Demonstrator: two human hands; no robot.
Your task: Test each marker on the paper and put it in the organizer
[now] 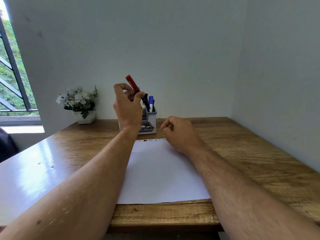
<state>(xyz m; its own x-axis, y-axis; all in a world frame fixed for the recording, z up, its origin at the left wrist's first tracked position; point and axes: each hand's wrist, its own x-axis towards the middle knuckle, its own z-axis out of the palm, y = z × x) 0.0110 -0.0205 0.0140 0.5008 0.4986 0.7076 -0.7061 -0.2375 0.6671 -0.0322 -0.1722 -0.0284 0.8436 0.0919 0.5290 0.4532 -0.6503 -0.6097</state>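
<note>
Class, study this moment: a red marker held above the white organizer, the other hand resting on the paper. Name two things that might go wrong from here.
1. The left hand grips the red marker tilted above the small white plastic organizer, already crowded with a blue-capped marker and dark ones; pushing it in may jam or tip the organizer.
2. The right hand rests on the white paper sheet; moving it might drag the paper or smear the test marks.

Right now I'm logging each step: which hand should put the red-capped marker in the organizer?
Probably left: the left hand already grips the red-capped marker above the organizer; the right hand holds nothing.
</note>
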